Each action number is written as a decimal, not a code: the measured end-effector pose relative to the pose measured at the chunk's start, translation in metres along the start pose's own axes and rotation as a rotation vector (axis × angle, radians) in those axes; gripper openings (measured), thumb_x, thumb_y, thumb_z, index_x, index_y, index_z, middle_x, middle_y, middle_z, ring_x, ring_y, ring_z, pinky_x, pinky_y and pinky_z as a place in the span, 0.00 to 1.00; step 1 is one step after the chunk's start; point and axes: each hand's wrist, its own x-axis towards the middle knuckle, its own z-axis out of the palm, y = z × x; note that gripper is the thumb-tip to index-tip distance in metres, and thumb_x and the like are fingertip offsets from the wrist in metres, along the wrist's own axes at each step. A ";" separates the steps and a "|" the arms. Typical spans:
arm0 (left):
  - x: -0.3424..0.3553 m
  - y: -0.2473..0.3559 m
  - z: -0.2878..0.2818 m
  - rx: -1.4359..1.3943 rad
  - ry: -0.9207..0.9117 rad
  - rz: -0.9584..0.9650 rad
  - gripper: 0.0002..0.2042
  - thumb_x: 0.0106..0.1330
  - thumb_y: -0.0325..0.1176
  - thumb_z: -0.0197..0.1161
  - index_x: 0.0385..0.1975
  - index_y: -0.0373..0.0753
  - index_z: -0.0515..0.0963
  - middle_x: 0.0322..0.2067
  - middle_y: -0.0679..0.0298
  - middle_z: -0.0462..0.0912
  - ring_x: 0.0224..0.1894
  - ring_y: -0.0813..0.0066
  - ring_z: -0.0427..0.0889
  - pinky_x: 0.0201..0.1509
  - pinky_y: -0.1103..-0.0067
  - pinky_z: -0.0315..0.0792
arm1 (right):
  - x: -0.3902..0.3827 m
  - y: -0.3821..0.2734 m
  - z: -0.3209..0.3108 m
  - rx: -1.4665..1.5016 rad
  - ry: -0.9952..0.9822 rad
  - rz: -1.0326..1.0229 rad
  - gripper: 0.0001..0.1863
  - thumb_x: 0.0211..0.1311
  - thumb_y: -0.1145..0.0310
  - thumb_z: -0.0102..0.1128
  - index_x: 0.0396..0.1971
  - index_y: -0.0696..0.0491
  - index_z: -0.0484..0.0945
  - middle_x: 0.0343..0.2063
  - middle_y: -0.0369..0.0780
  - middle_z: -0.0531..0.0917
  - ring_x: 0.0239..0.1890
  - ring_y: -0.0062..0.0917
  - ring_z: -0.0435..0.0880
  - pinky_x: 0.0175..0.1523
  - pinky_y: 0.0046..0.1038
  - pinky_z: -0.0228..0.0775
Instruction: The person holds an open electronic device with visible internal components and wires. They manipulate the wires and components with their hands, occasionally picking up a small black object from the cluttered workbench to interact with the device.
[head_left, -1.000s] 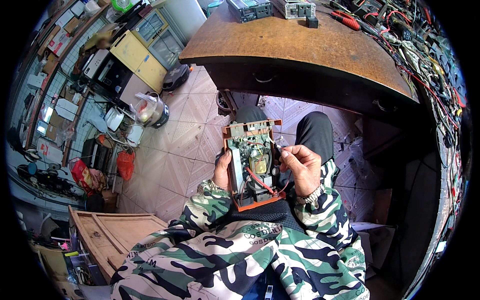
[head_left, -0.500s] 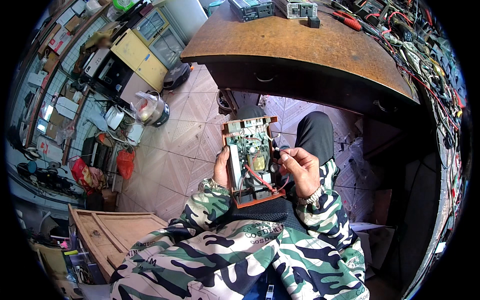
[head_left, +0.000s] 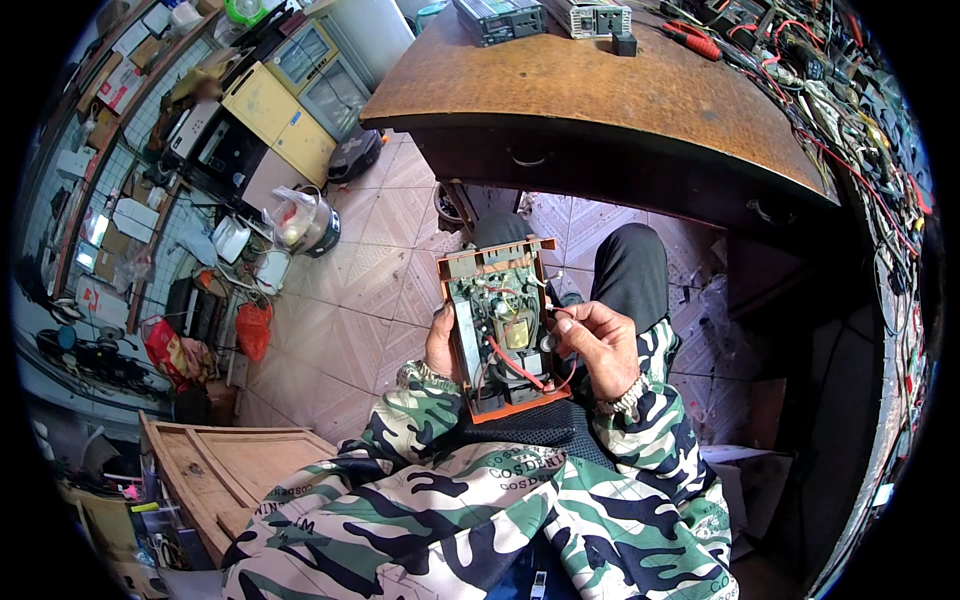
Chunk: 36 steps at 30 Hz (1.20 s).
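An open electronic unit (head_left: pixel 492 406) with an orange metal housing rests over my lap. Its green circuit board (head_left: pixel 525 283) faces up, carrying a yellow-wrapped transformer (head_left: pixel 517 333) and a thick red wire (head_left: pixel 512 362). My left hand (head_left: pixel 441 343) grips the housing's left side, its fingers partly hidden beneath. By the right edge, my right hand (head_left: pixel 606 345) pinches a thin lead with a small white plug (head_left: pixel 551 308) between thumb and forefinger. The lead loops down toward the near end of the board.
Ahead stands a wooden desk (head_left: pixel 600 95) with two metal-cased devices (head_left: pixel 502 20) and a small black block (head_left: pixel 624 44) on it. Tangled cables (head_left: pixel 815 120) crowd the right. Leftward are a plastic bucket (head_left: pixel 318 228), a red bag (head_left: pixel 253 330) and a wooden cabinet (head_left: pixel 270 455).
The unit has tilted slightly, showing more of its far end panel, and shifted a little left. My right hand has moved slightly closer to the board with the lead still pinched.
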 end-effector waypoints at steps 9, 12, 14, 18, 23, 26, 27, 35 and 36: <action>0.000 -0.001 0.000 -0.032 -0.011 0.009 0.26 0.71 0.49 0.59 0.60 0.36 0.73 0.51 0.59 0.84 0.50 0.65 0.85 0.56 0.67 0.79 | -0.001 0.000 0.000 -0.005 -0.001 0.007 0.08 0.68 0.71 0.63 0.39 0.61 0.82 0.25 0.33 0.83 0.25 0.12 0.77 0.33 0.18 0.71; 0.003 -0.002 0.005 -0.025 0.023 0.027 0.24 0.71 0.48 0.59 0.59 0.37 0.73 0.49 0.60 0.84 0.47 0.67 0.86 0.53 0.70 0.81 | -0.001 0.003 -0.003 -0.014 -0.006 -0.005 0.10 0.67 0.69 0.64 0.39 0.62 0.82 0.27 0.35 0.84 0.25 0.14 0.79 0.33 0.19 0.73; 0.001 -0.001 0.004 -0.014 0.007 0.005 0.23 0.72 0.47 0.58 0.58 0.38 0.73 0.49 0.61 0.84 0.47 0.67 0.86 0.52 0.70 0.82 | -0.001 0.004 -0.004 -0.012 -0.012 -0.005 0.11 0.67 0.69 0.65 0.39 0.62 0.83 0.28 0.36 0.85 0.26 0.15 0.80 0.33 0.20 0.74; 0.001 0.000 0.013 0.042 0.020 0.046 0.22 0.72 0.48 0.58 0.57 0.39 0.74 0.48 0.62 0.85 0.47 0.69 0.86 0.51 0.72 0.82 | 0.000 0.004 -0.004 -0.007 -0.008 0.011 0.10 0.67 0.69 0.65 0.39 0.62 0.83 0.28 0.36 0.85 0.25 0.15 0.79 0.33 0.20 0.74; 0.001 0.001 0.014 0.054 0.086 0.010 0.22 0.72 0.49 0.58 0.56 0.39 0.75 0.44 0.63 0.85 0.43 0.70 0.86 0.46 0.72 0.83 | 0.000 0.006 -0.005 -0.002 -0.006 0.024 0.09 0.66 0.71 0.65 0.39 0.62 0.83 0.29 0.37 0.85 0.26 0.16 0.79 0.33 0.20 0.73; 0.003 0.003 0.020 0.087 0.051 -0.033 0.23 0.72 0.52 0.57 0.56 0.39 0.75 0.43 0.64 0.85 0.39 0.71 0.86 0.39 0.72 0.84 | -0.002 0.002 -0.007 0.009 0.015 0.016 0.08 0.67 0.72 0.64 0.39 0.61 0.82 0.27 0.35 0.84 0.26 0.14 0.78 0.33 0.19 0.72; 0.006 0.003 0.025 0.082 0.049 -0.042 0.23 0.72 0.52 0.56 0.56 0.39 0.74 0.43 0.63 0.85 0.38 0.70 0.86 0.37 0.72 0.84 | -0.003 0.001 -0.007 0.017 0.035 0.005 0.08 0.67 0.72 0.64 0.39 0.61 0.82 0.26 0.33 0.83 0.25 0.12 0.77 0.33 0.17 0.70; 0.031 0.008 0.032 0.013 0.039 -0.195 0.29 0.73 0.53 0.55 0.63 0.35 0.70 0.55 0.54 0.80 0.53 0.58 0.81 0.58 0.62 0.76 | 0.000 -0.017 -0.005 0.052 0.085 -0.051 0.07 0.67 0.73 0.64 0.40 0.61 0.82 0.30 0.34 0.85 0.30 0.14 0.80 0.37 0.20 0.74; 0.035 0.009 0.036 0.022 0.019 -0.186 0.31 0.73 0.54 0.54 0.64 0.33 0.68 0.58 0.52 0.79 0.57 0.55 0.79 0.63 0.60 0.73 | 0.003 -0.015 -0.004 0.073 0.088 -0.052 0.07 0.67 0.73 0.64 0.41 0.61 0.82 0.30 0.34 0.85 0.30 0.13 0.80 0.37 0.20 0.73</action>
